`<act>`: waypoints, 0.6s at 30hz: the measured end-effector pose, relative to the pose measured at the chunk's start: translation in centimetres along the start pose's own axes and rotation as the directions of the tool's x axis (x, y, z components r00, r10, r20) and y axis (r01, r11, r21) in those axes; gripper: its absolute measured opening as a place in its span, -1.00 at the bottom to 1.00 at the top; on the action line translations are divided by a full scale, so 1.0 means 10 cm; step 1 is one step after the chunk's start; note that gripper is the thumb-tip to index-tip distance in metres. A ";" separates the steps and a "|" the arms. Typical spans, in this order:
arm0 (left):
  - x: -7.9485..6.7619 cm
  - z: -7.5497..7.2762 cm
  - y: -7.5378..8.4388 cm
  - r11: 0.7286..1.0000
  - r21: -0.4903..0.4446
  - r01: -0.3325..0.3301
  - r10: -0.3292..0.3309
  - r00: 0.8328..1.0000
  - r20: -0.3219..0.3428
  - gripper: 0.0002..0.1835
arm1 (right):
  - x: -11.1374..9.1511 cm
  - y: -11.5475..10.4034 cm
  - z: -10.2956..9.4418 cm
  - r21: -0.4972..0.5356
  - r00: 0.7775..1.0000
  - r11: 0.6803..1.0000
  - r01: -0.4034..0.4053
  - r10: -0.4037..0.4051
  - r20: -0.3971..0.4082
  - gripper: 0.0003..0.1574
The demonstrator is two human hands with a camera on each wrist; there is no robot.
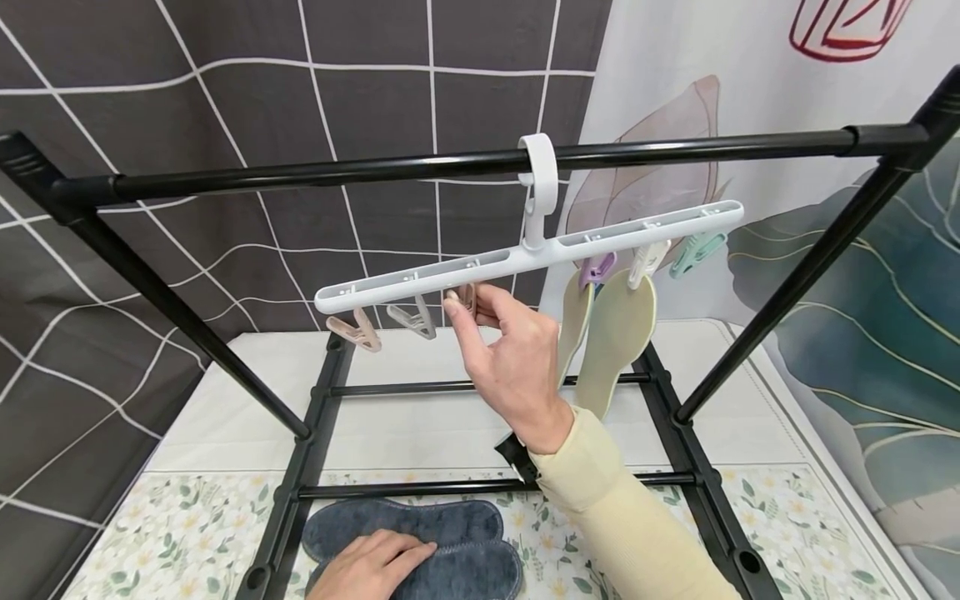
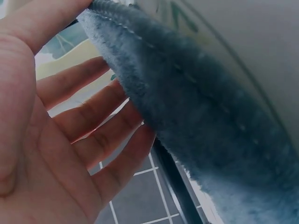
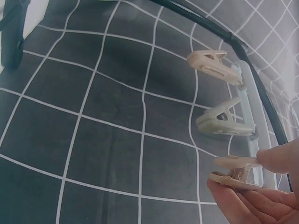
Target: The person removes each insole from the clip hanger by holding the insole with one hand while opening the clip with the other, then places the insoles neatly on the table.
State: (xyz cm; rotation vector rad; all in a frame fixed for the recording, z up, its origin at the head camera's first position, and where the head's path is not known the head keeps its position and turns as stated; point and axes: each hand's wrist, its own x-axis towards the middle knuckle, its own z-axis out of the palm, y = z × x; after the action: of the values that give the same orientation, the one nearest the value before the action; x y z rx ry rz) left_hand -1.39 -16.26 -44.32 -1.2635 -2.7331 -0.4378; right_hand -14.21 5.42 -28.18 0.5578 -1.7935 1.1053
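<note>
A white clip hanger (image 1: 487, 265) hangs by its hook from a black rack bar, tilted with its left end lower. My right hand (image 1: 517, 358) pinches a brownish-pink clip (image 3: 236, 172) under the hanger between thumb and fingers. To its left hang a grey clip (image 1: 415, 318) and a pinkish-beige clip (image 1: 356, 330). On the right, a purple clip (image 1: 597, 268) and a white clip (image 1: 647, 262) hold two pale-green insoles (image 1: 618, 333); a green clip (image 1: 697, 252) holds nothing. My left hand (image 1: 373, 567) rests on a pair of dark-blue plush insoles (image 2: 187, 107), fingers loosely extended.
The black rack's top bar (image 1: 315, 173) spans the view, with slanted side posts (image 1: 817, 250) and low crossbars. A dark gridded curtain (image 1: 247, 125) stands behind it on the left. A floral cloth (image 1: 195, 533) lies underneath, and a patterned white curtain (image 1: 750, 167) hangs at right.
</note>
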 end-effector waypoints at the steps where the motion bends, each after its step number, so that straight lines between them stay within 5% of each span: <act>1: -0.01 0.01 0.00 1.000 0.000 -0.001 0.001 1.000 -0.004 -0.37 | 0.00 0.00 0.00 0.002 1.000 1.000 0.000 0.000 0.000 -0.77; 18: -0.12 0.26 0.10 0.998 0.038 0.049 -0.044 0.991 -0.129 -0.53 | 0.00 0.00 -0.01 0.020 1.000 1.000 0.004 -0.004 0.006 -0.78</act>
State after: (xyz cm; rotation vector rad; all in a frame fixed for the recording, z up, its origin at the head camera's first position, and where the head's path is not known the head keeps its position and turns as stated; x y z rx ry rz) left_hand 0.24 -15.74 -46.84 -1.1233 -2.6543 -0.4486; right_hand -14.11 5.49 -28.16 0.5769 -1.7879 1.1212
